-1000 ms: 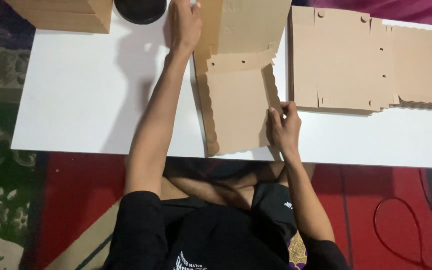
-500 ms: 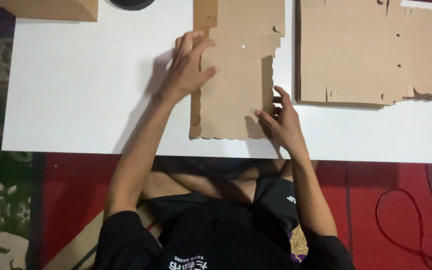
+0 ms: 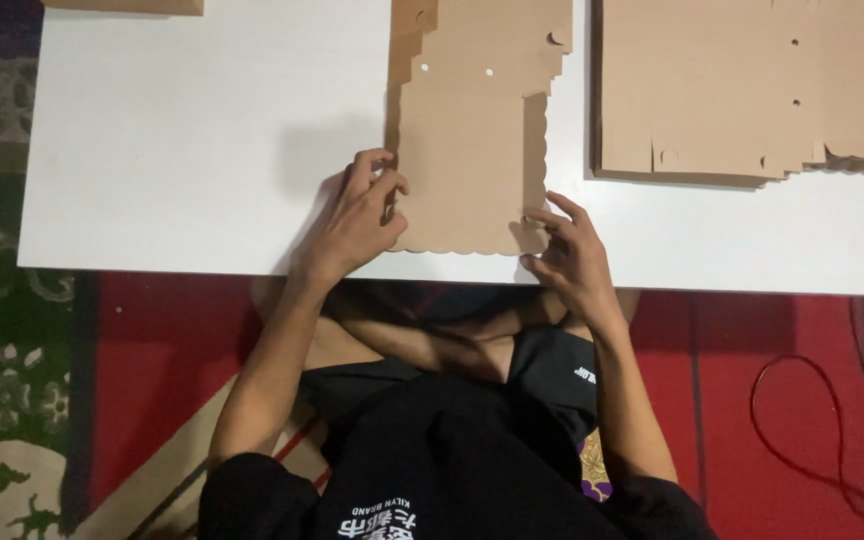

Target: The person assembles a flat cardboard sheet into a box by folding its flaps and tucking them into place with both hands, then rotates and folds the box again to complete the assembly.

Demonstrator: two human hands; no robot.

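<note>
White laminate forms the table [image 3: 202, 150], which is taken as the landmark for all else. Red floor covering [image 3: 732, 400] is seen below its near edge, with a thin dark cable [image 3: 802, 420] looped on it. On the table's right part a stack of flat cardboard blanks [image 3: 742, 90] is laid. At the middle of the near edge a single die-cut cardboard sheet [image 3: 462, 150] is spread flat; it is judged light, fairly stiff yet easily creased, best taken by its scalloped edges. Its left edge is pinched by the left hand [image 3: 357, 220], fingers curled. Its lower right corner is touched by the right hand [image 3: 572, 255], fingers loosely spread. No containers are seen.
</note>
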